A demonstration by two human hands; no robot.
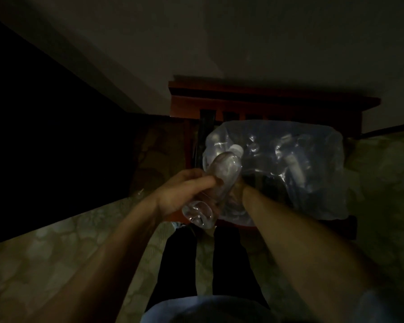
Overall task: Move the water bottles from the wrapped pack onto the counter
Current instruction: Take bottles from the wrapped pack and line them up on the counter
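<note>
Pretty dark in here, but my left hand (184, 194) has its fingers and thumb wrapped round a clear bottle (210, 190), holding it tilted in the air with the cap end pointing away, right at the near-left edge of the pack (289, 169). My right hand (237, 191) is mostly hidden behind the bottle and the plastic wrap, so I can't tell what those fingers are doing. The pack sits on a reddish wooden chair (266, 101), with more bottles dimly visible inside the wrap.

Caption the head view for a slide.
Left hand grips a clear water bottle beside the wrapped pack.
</note>
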